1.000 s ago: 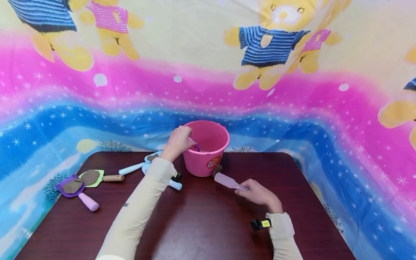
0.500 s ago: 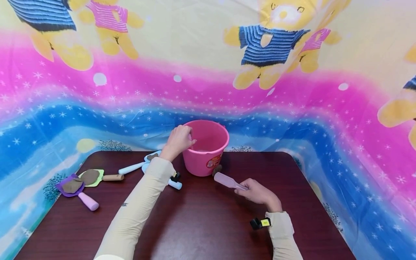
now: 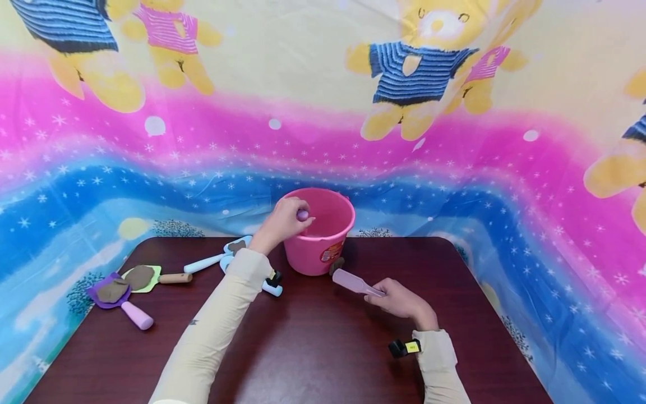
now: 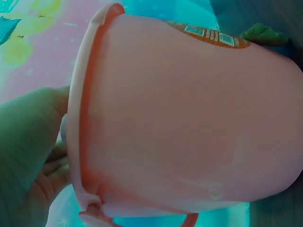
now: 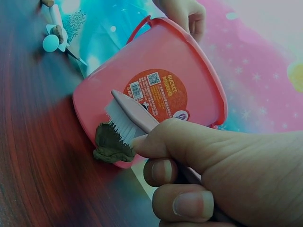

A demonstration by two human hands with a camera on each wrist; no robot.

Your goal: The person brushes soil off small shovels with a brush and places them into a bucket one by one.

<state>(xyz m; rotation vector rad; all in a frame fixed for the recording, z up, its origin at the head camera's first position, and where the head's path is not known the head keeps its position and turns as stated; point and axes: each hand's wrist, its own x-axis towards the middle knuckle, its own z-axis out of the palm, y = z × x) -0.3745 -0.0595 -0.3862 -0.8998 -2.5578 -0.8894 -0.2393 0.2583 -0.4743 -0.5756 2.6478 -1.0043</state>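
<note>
A pink bucket [image 3: 310, 255] stands near the table's back edge. My left hand [image 3: 285, 223] is over its left rim, fingers curled round a pale purple handle [image 3: 302, 215]; the rest of that tool is hidden by the hand and bucket. In the left wrist view the bucket wall [image 4: 189, 118] covers most of the hand's work. My right hand [image 3: 401, 303] grips a pale pink brush [image 3: 353, 281] by its handle. In the right wrist view the brush's white bristles [image 5: 122, 124] touch a lump of brown clay [image 5: 111, 144] at the bucket's foot.
On the left lie a purple shovel [image 3: 103, 300] with a pink handle and a green shovel [image 3: 150, 284] with a wooden handle, both bearing brown clay. Light blue tools [image 3: 204, 262] lie partly behind my left arm. A printed cloth [image 3: 227, 134] hangs behind the table.
My left hand has turned and shifted slightly right over the rim. The handle's end now shows; the purple part seen a second ago inside the bucket does not. The right hand and brush look unmoved.
</note>
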